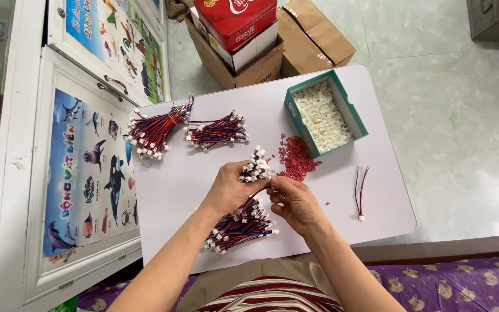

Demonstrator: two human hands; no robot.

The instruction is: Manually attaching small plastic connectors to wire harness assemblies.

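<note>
Closest in: a loose heap of red-blue wire leads [241, 226] on the white desk [174, 190], just under the wrists. Above that, left hand [229, 188] wrapped around a bundle of leads [254, 170], white plugs up, fingers curled tight on the wires. Right hand [293, 201] alongside, fingertips pinching at the bundle's lower end. Probably light and floppy stuff, plugs hard and small; best grabbed by the wire stalk, not the plugs. Further right, one single lead [360, 193] lying alone. Then a scatter of tiny red bits [294, 157], too many to count. Beyond, one teal box [326, 113] full of white connectors, and two tied bundles [187, 132] at the far edge.
</note>
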